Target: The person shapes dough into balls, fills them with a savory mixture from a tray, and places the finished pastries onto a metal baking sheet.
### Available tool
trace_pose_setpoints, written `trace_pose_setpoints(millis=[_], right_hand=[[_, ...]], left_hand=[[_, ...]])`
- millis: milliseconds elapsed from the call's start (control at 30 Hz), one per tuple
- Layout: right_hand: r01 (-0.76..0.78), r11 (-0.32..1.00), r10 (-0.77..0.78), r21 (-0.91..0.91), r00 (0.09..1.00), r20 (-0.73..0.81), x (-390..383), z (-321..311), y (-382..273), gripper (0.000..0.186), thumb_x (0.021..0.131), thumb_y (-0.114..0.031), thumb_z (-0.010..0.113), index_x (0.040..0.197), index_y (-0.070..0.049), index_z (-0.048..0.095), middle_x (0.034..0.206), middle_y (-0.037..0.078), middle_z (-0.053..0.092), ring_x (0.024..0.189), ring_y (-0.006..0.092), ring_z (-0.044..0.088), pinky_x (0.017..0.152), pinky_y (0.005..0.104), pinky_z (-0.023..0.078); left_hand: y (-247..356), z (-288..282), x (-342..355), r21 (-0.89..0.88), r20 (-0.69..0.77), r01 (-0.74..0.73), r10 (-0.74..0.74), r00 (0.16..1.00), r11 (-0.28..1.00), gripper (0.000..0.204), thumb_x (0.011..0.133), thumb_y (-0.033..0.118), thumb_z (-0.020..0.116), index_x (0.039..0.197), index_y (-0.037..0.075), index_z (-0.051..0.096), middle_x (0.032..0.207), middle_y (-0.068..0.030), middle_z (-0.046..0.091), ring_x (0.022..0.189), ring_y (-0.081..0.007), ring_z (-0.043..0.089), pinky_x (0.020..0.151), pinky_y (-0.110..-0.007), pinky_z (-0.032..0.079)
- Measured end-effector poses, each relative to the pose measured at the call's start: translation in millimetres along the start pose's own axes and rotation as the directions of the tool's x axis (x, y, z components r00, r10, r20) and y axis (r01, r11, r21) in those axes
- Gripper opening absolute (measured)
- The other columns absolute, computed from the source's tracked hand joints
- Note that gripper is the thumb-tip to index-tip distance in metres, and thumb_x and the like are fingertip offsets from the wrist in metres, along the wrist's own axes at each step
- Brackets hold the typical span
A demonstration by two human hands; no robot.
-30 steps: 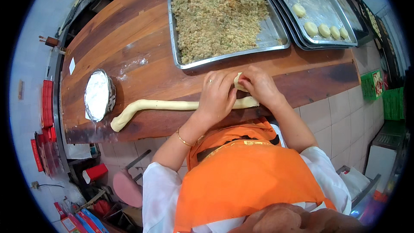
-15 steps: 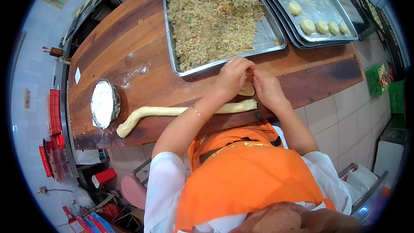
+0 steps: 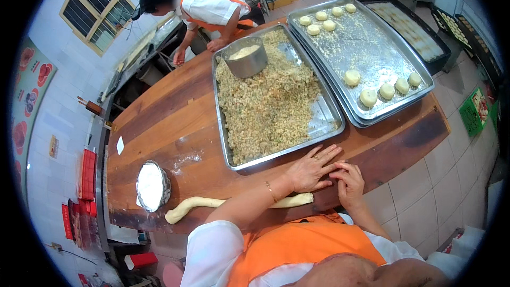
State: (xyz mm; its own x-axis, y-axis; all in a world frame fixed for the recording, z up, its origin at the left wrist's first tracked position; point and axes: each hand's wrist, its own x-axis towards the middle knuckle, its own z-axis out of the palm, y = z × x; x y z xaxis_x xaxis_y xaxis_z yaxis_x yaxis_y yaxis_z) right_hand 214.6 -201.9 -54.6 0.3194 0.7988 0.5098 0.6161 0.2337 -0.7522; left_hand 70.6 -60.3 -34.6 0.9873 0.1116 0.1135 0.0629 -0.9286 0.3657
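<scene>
Cream-coloured dough rope [image 3: 192,205] lies along the near side of the table [image 3: 159,138], while the left hand [image 3: 312,172], curled a moment ago, spreads flat, suggesting pressing over pinching, beside the bunched right hand [image 3: 349,183], whose contents are hidden.

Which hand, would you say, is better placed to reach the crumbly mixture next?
Probably the left hand: it lies spread beside the tray holding crumbly mixture, while the curled right hand sits farther off.
</scene>
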Motion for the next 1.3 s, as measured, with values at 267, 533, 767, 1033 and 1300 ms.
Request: trace_pose_setpoints(millis=[267,533,767,1033,1300], right_hand=[[-0.033,0.999,0.033,0.014,0.998,-0.052,3.1,-0.3,1.1,0.015,0.073,0.01,0.058,0.077,-0.004,0.059,0.105,0.014,0.063,0.098,0.0332,0.059,0.084,0.0406,0.049],[-0.076,0.997,0.079,0.035,0.991,-0.11,-4.6,-1.5,14.2,0.013,0.075,0.009,0.057,0.079,-0.004,0.06,0.105,0.015,0.062,0.099,0.0328,0.06,0.084,0.0397,0.05],[-0.031,0.999,0.03,-0.017,0.997,-0.067,-0.7,0.4,9.9,0.01,0.077,0.007,0.058,0.079,-0.003,0.06,0.106,0.016,0.062,0.1,0.033,0.061,0.085,0.039,0.049],[-0.006,0.998,0.003,-0.063,0.999,-0.044,-2.5,2.6,10.4,0.011,0.077,0.007,0.056,0.08,-0.003,0.06,0.104,0.016,0.061,0.098,0.0339,0.06,0.083,0.0389,0.05],[0.017,0.996,-0.02,-0.088,0.999,-0.031,-5.0,8.3,10.1,0.015,0.077,0.01,0.055,0.08,-0.003,0.062,0.103,0.015,0.062,0.097,0.032,0.062,0.081,0.0376,0.05]], left_hand=[[-9.2,2.6,12.7,0.009,-0.082,0.025,-0.024,0.996,1.0,0.068,0.092,0.031,0.063,0.151,0.009,0.038,0.16,-0.0173,0.028,0.149,-0.0365,0.026,0.117,-0.049,0.029],[-16.7,12.0,13.7,-0.009,-0.247,-0.032,0.029,0.969,0.999,0.062,0.089,0.026,0.065,0.142,0.0,0.046,0.15,-0.0216,0.042,0.144,-0.0372,0.034,0.114,-0.048,0.034],[-13.7,16.8,6.5,-0.014,-0.194,-0.027,0.023,0.981,1.0,0.06,0.092,0.03,0.063,0.14,-0.002,0.048,0.148,-0.0209,0.044,0.143,-0.0361,0.036,0.114,-0.047,0.033],[5.4,9.4,-14.3,-0.057,-0.126,0.259,-0.265,0.956,0.964,0.067,0.096,0.037,0.058,0.152,0.007,0.035,0.162,-0.0189,0.023,0.149,-0.0363,0.024,0.115,-0.055,0.029],[18.1,-5.4,-81.2,0.086,-0.202,0.351,-0.329,0.923,0.932,0.038,0.087,0.009,0.056,0.123,-0.001,0.058,0.118,-0.0187,0.059,0.117,-0.0356,0.054,0.098,-0.042,0.045]])
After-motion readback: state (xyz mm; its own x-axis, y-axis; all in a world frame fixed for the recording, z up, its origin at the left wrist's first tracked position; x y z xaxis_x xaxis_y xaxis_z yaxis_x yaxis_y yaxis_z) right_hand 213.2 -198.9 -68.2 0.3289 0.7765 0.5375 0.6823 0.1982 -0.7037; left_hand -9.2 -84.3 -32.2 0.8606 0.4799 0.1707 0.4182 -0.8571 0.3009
